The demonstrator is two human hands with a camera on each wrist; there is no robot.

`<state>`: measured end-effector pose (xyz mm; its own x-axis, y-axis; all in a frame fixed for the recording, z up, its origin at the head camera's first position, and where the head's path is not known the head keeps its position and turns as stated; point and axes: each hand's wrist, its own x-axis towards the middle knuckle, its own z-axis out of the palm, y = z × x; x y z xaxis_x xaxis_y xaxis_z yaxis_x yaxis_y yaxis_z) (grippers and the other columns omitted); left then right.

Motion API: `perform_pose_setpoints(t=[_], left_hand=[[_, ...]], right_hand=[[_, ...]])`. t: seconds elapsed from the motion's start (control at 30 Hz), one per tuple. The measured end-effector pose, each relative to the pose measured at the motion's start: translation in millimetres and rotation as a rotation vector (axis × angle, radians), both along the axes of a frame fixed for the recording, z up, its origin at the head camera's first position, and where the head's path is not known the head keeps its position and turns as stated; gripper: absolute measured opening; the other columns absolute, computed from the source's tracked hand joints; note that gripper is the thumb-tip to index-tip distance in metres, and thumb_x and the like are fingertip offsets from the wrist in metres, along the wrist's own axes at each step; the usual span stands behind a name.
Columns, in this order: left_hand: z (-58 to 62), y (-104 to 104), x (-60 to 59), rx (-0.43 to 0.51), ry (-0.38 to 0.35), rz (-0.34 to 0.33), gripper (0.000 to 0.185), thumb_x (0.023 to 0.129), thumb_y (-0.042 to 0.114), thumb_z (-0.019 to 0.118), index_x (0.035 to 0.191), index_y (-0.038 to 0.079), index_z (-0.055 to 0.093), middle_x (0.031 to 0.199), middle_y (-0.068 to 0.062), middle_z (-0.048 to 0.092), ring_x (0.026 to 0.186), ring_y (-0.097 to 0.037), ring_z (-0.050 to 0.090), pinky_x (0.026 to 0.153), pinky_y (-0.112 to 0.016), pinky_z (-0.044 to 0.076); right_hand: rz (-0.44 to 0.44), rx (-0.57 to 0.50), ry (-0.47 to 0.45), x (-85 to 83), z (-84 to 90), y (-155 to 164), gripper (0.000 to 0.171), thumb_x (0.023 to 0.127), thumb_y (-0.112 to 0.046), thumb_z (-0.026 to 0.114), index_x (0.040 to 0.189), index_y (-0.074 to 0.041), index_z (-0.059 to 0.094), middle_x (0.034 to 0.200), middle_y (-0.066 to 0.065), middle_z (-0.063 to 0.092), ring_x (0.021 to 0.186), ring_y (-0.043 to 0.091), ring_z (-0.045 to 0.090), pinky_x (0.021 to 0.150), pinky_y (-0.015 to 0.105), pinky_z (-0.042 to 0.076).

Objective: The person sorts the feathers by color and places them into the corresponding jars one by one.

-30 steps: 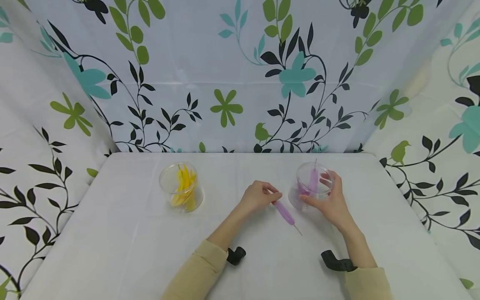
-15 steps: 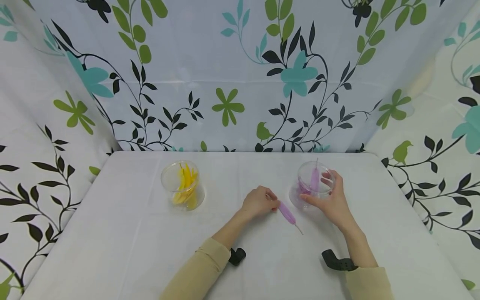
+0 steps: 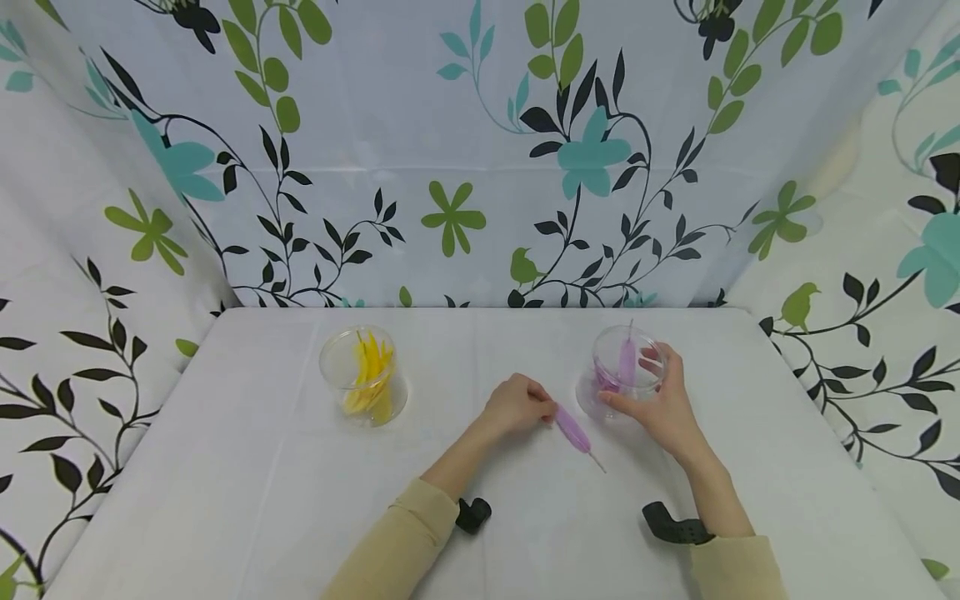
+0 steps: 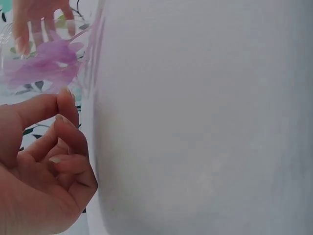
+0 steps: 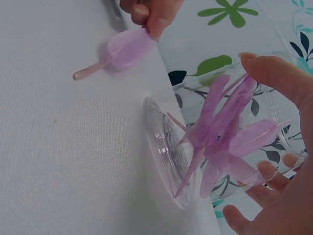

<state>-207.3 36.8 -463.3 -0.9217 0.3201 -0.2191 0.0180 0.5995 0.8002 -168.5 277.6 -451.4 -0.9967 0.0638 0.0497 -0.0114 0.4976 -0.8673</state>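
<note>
Left hand low on the bench, near its middle; grip curled, fingertips pinching the broad end of a purple feather; the feather lies flat on the bench cloth, quill tip pointing toward the person, just left of the purple cup; right wrist view confirms the pinch on the feather's vane end, quill free.

Right hand wrapped round a clear plastic cup; thumb on the near side, fingers on the far side, grip curved round the wall; the cup stands on the bench, right of centre, and holds several purple feathers, quills down toward its base.

A second clear cup stands well apart to the left, filled with yellow feathers; no hand touches it.

Floral curtain hangs behind and on both sides of the bench; beige sleeves on both forearms.
</note>
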Motion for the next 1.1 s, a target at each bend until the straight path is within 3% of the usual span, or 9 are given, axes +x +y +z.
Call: perform_pose_setpoints(t=[0.13, 0.23, 0.4, 0.5, 0.67, 0.8, 0.93, 1.1], left_hand=[[7.6, -10.0, -5.5, 0.131, -0.061, 0.013, 0.016, 0.093, 0.027, 0.071, 0.089, 0.011, 0.074, 0.074, 0.003, 0.073, 0.065, -0.010, 0.056, 0.061, -0.022, 0.043], [22.4, -19.5, -10.0, 0.214, -0.090, 0.031, 0.018, 0.094, 0.028, 0.069, 0.094, 0.010, 0.073, 0.077, 0.001, 0.074, 0.068, -0.012, 0.055, 0.062, -0.023, 0.043], [52.1, -34.7, -15.7, 0.331, -0.048, 0.065, 0.021, 0.095, 0.026, 0.067, 0.100, 0.006, 0.073, 0.080, -0.002, 0.073, 0.082, -0.026, 0.062, 0.070, -0.024, 0.047], [67.9, -40.6, -18.6, 0.382, -0.008, 0.095, 0.022, 0.095, 0.026, 0.067, 0.102, 0.005, 0.073, 0.080, -0.002, 0.073, 0.080, -0.023, 0.061, 0.072, -0.026, 0.048], [89.5, -37.7, -23.0, 0.418, 0.034, 0.130, 0.023, 0.095, 0.028, 0.067, 0.101, 0.006, 0.073, 0.079, 0.000, 0.073, 0.073, -0.014, 0.054, 0.073, -0.027, 0.046], [100.7, -24.6, -25.9, 0.443, 0.053, 0.140, 0.021, 0.096, 0.027, 0.067, 0.099, 0.007, 0.072, 0.079, -0.002, 0.073, 0.075, -0.013, 0.056, 0.071, -0.025, 0.046], [104.7, -7.3, -28.0, 0.422, 0.093, 0.141, 0.020, 0.096, 0.027, 0.066, 0.099, 0.009, 0.073, 0.079, -0.003, 0.074, 0.079, -0.014, 0.058, 0.072, -0.025, 0.046], [100.1, 12.1, -28.2, 0.332, 0.133, 0.137, 0.018, 0.095, 0.028, 0.065, 0.096, 0.012, 0.074, 0.077, 0.000, 0.074, 0.086, -0.011, 0.060, 0.079, -0.029, 0.045]], right_hand=[[0.001, -0.003, 0.011, 0.0, 0.4, -0.4, 0.114, 0.079, -0.035, 0.085, 0.156, -0.013, 0.004, 0.158, 0.017, 0.026, 0.146, 0.041, 0.026, 0.113, 0.068, 0.026], [0.000, -0.002, 0.015, 0.1, 1.5, -0.7, 0.114, 0.079, -0.035, 0.085, 0.155, -0.013, 0.004, 0.158, 0.018, 0.025, 0.146, 0.041, 0.026, 0.113, 0.069, 0.025], [-0.002, 0.002, 0.006, 0.5, 3.5, -1.1, 0.114, 0.079, -0.036, 0.085, 0.156, -0.013, 0.003, 0.158, 0.018, 0.025, 0.147, 0.041, 0.025, 0.113, 0.069, 0.024], [-0.003, 0.000, -0.003, 0.7, 3.8, -0.5, 0.115, 0.079, -0.037, 0.085, 0.156, -0.013, 0.002, 0.159, 0.017, 0.024, 0.147, 0.041, 0.025, 0.113, 0.069, 0.024], [-0.004, 0.000, -0.005, 1.1, 3.5, 0.5, 0.116, 0.079, -0.037, 0.085, 0.156, -0.013, 0.002, 0.158, 0.017, 0.025, 0.147, 0.040, 0.025, 0.113, 0.069, 0.025], [-0.004, 0.002, -0.002, 0.8, 2.7, 0.6, 0.115, 0.080, -0.037, 0.085, 0.156, -0.013, 0.002, 0.158, 0.018, 0.025, 0.146, 0.041, 0.025, 0.113, 0.069, 0.025], [-0.006, -0.004, -0.005, 0.2, 1.4, 0.1, 0.115, 0.080, -0.036, 0.084, 0.156, -0.013, 0.002, 0.158, 0.017, 0.024, 0.146, 0.040, 0.025, 0.112, 0.069, 0.026], [-0.005, -0.016, -0.011, 0.0, 1.0, -1.8, 0.114, 0.080, -0.036, 0.084, 0.156, -0.014, 0.001, 0.159, 0.017, 0.024, 0.146, 0.040, 0.025, 0.112, 0.069, 0.027]])
